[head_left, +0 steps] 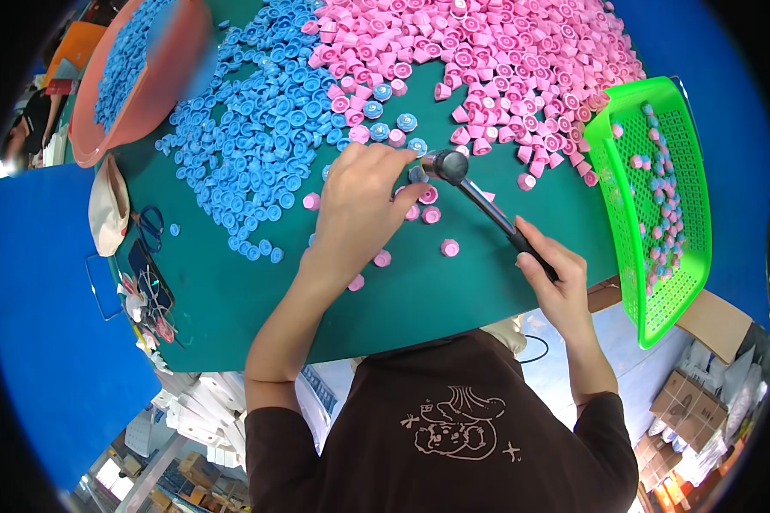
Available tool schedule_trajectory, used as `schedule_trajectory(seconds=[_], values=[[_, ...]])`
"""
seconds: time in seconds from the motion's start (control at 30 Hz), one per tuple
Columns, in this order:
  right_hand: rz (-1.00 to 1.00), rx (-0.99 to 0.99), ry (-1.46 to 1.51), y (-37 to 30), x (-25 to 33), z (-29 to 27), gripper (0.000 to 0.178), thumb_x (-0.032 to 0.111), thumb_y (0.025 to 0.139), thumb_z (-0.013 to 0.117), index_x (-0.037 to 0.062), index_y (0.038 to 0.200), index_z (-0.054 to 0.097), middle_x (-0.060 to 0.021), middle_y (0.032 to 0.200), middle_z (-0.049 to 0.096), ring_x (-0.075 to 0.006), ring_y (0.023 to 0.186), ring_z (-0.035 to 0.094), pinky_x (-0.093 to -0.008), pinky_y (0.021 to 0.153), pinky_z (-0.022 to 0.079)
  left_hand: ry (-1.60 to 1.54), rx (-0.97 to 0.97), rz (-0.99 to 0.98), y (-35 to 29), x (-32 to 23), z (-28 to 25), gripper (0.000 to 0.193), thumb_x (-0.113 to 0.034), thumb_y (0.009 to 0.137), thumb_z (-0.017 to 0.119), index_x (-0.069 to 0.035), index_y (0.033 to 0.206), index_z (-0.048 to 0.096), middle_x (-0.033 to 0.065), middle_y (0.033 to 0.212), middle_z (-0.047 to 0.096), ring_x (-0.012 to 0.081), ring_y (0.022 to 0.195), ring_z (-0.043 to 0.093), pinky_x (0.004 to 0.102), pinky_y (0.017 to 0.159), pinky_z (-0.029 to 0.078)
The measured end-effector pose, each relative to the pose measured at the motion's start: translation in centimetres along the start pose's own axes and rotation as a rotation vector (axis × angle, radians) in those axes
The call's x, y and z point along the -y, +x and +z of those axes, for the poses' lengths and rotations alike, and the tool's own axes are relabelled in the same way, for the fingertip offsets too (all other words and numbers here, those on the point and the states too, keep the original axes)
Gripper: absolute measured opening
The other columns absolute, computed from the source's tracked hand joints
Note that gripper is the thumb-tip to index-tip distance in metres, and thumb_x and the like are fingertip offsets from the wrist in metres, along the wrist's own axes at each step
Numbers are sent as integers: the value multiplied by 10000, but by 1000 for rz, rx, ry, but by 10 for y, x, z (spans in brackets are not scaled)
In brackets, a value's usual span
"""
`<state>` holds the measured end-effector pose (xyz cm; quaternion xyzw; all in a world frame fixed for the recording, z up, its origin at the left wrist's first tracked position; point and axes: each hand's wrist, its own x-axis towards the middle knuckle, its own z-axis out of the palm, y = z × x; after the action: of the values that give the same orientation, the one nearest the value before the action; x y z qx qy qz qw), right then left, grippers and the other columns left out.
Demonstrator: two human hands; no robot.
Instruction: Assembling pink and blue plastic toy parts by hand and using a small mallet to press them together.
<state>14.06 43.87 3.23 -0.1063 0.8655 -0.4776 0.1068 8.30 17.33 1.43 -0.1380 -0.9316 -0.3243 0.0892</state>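
Observation:
My right hand (559, 278) is wrapped round the black grip of a hammer (488, 208). Its dark, round head is over the green tabletop, right beside my left fingertips. With thumb and fingers bent together, my left hand (359, 192) pinches a small blue cap (417, 174), mostly hidden by the fingers and the hammer head. Just beyond this hand, several blue caps with a shiny centre (406, 122) lie among pink pieces. Loose pink cup-shaped pieces (449, 248) lie around and below my left hand.
A heap of blue caps (265, 128) covers the far left, beside a big pile of pink pieces (505, 51). A pink-orange basin (180, 68) stands at the left. Scissors (151, 224) and a cloth pouch (109, 205) lie nearby. At the right edge sits a green basket (616, 184) holding blue-and-pink pieces.

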Motion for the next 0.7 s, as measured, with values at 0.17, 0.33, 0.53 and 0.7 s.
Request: schedule_trajectory(seconds=[0.17, 0.33, 0.53, 0.7], values=[[-76, 29, -186, 4, 17, -5, 407, 54, 863, 653, 30, 1266, 607, -85, 814, 624, -157, 650, 549, -268, 621, 432, 35, -171, -26, -10, 16, -47, 273, -70, 708, 797, -54, 965, 707, 55, 857, 685, 184, 744, 590, 305, 654, 469], [-76, 138, -236, 8, 10, 2, 417, 40, 852, 653, -6, 1263, 598, -78, 842, 628, -151, 635, 532, -259, 595, 424, 132, -293, -415, -29, 47, -104, 166, -109, 781, 747, -51, 935, 725, 48, 818, 681, 143, 690, 534, 281, 652, 461], [39, -143, 151, 14, -4, -3, 444, 161, 960, 569, 36, 1381, 499, 3, 800, 598, -4, 568, 402, -155, 484, 294, 151, -210, -381, -27, 103, -112, 156, -152, 831, 716, -46, 944, 725, 54, 873, 699, 107, 705, 567, 253, 649, 440], [131, -110, 245, 12, -3, 1, 424, 133, 934, 612, 10, 1334, 545, -13, 837, 616, -68, 731, 542, -200, 642, 417, 212, -149, -192, -1, 127, -88, 155, -141, 794, 723, -41, 913, 716, 82, 797, 638, 200, 711, 606, 305, 650, 477]])
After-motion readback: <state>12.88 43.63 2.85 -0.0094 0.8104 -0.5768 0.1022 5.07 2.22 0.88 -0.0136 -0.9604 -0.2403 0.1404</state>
